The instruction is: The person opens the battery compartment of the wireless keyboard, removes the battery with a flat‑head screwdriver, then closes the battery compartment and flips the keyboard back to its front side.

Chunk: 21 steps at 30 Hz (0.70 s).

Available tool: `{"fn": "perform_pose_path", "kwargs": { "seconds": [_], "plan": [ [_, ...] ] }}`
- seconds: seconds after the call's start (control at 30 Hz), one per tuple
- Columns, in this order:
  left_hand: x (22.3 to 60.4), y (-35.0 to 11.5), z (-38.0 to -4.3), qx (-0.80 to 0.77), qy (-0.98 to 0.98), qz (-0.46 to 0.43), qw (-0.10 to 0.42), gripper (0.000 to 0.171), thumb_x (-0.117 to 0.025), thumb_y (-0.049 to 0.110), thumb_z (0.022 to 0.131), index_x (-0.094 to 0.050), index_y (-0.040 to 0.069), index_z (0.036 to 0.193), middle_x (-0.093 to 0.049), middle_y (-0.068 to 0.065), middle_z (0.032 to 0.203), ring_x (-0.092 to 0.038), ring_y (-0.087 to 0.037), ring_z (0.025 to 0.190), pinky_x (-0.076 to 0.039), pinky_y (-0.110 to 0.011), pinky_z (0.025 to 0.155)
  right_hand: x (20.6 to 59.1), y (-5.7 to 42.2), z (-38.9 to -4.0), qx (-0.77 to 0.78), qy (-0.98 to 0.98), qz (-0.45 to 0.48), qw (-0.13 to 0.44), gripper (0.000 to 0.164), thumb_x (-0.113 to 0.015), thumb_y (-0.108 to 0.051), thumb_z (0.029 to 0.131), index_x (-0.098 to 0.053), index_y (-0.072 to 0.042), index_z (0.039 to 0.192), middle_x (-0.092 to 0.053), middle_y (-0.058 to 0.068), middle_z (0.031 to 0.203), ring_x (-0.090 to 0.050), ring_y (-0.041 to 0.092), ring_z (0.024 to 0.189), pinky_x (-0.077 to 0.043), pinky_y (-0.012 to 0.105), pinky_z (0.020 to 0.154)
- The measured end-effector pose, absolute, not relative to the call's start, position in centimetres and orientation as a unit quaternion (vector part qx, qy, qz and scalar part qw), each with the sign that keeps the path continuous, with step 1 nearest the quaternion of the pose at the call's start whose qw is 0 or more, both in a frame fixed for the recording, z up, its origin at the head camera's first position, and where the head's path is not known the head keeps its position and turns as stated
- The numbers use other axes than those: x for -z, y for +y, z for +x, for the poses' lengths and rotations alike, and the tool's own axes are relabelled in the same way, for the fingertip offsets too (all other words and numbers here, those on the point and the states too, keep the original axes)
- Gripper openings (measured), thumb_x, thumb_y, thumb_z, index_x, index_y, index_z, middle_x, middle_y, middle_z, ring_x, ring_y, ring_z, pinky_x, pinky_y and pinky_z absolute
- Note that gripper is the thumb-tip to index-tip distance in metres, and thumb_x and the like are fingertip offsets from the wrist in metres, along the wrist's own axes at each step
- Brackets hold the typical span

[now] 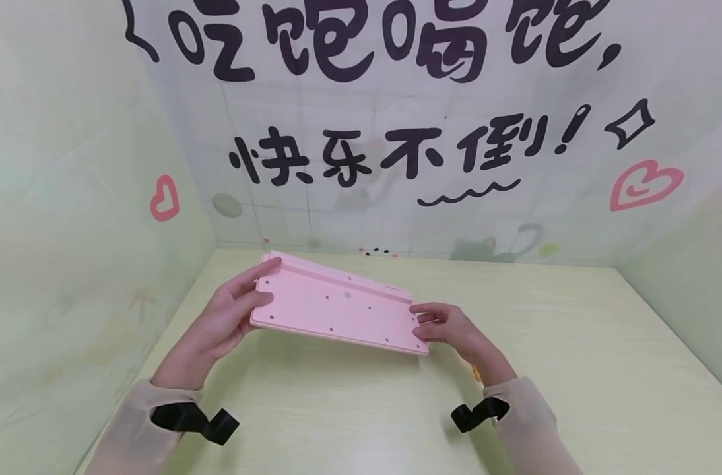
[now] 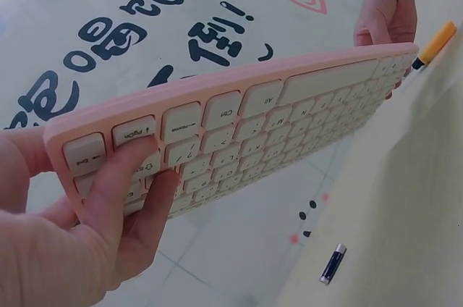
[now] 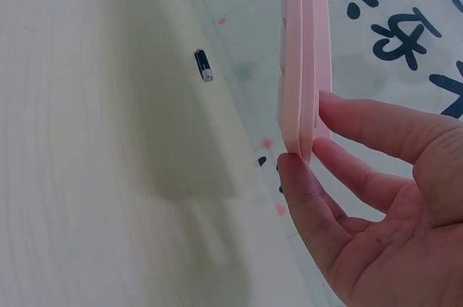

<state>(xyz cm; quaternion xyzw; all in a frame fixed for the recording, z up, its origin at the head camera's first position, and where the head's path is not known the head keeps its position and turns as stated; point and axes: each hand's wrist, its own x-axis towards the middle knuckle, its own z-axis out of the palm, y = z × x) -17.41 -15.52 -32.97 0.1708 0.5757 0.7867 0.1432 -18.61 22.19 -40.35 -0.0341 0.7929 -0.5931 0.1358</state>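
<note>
A pink keyboard (image 1: 337,307) is held tilted above the table, its underside with several small screw holes turned toward the head camera. Its white keys (image 2: 224,113) show in the left wrist view. My left hand (image 1: 224,316) grips one end, with fingers lying over the keys. At the other end, my right hand (image 1: 450,328) pinches the keyboard's edge between thumb and fingers. The right wrist view shows that pinch side-on, with the right hand (image 3: 391,184) at the keyboard's corner.
A small dark battery with a silver end (image 2: 333,263) lies on the pale wooden table (image 1: 349,409) behind the keyboard. An orange pen-like object (image 2: 438,43) with a dark tip lies near my right wrist. Printed wall sheets (image 1: 361,218) stand at the back and sides.
</note>
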Motion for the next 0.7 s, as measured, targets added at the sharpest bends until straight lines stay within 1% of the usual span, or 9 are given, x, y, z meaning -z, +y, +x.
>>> {"fn": "perform_pose_path", "kwargs": {
  "seconds": [0.27, 0.37, 0.47, 0.6, 0.7],
  "plan": [
    [31.5, -15.0, -16.9, -0.788, 0.581, 0.156, 0.135, 0.055, -0.048, -0.004, 0.09, -0.037, 0.012, 0.141, -0.028, -0.019, 0.133, -0.061, -0.012, 0.079, -0.051, -0.02, 0.064, 40.1, 21.4, -18.1, 0.578, 0.806, -0.05, 0.118, 0.049, -0.072, -0.01, 0.078, -0.055, 0.003, 0.122, -0.055, 0.017, 0.12, -0.053, 0.03, 0.105, -0.048, 0.033, 0.082],
    [31.1, -14.9, -16.8, -0.79, 0.583, 0.136, 0.132, 0.055, -0.048, -0.004, 0.09, -0.038, 0.014, 0.141, -0.028, -0.018, 0.133, -0.061, -0.012, 0.079, -0.051, -0.021, 0.064, 39.8, 20.8, -17.9, 0.573, 0.81, -0.046, 0.113, 0.047, -0.072, -0.011, 0.078, -0.058, 0.001, 0.121, -0.055, 0.015, 0.121, -0.052, 0.031, 0.108, -0.048, 0.034, 0.082],
    [30.6, -14.7, -16.7, -0.789, 0.588, 0.118, 0.132, 0.057, -0.048, -0.004, 0.09, -0.035, 0.014, 0.142, -0.028, -0.016, 0.134, -0.061, -0.012, 0.079, -0.051, -0.022, 0.066, 39.4, 20.2, -17.4, 0.564, 0.818, -0.048, 0.106, 0.046, -0.072, -0.011, 0.077, -0.059, -0.001, 0.12, -0.055, 0.014, 0.121, -0.049, 0.031, 0.11, -0.048, 0.035, 0.082],
    [29.8, -14.4, -16.6, -0.782, 0.599, 0.114, 0.127, 0.057, -0.048, -0.003, 0.09, -0.033, 0.013, 0.143, -0.028, -0.016, 0.133, -0.06, -0.011, 0.079, -0.052, -0.023, 0.066, 38.8, 19.6, -17.0, 0.555, 0.824, -0.068, 0.089, 0.044, -0.073, -0.011, 0.077, -0.06, -0.002, 0.118, -0.055, 0.013, 0.119, -0.049, 0.031, 0.109, -0.046, 0.039, 0.084],
    [29.2, -14.0, -16.5, -0.778, 0.605, 0.118, 0.122, 0.056, -0.049, -0.002, 0.09, -0.035, 0.013, 0.142, -0.029, -0.018, 0.131, -0.06, -0.012, 0.079, -0.052, -0.023, 0.065, 38.2, 19.2, -16.8, 0.545, 0.829, -0.101, 0.07, 0.041, -0.072, -0.01, 0.077, -0.061, 0.0, 0.116, -0.057, 0.014, 0.115, -0.051, 0.029, 0.105, -0.043, 0.041, 0.086]
  ]
}}
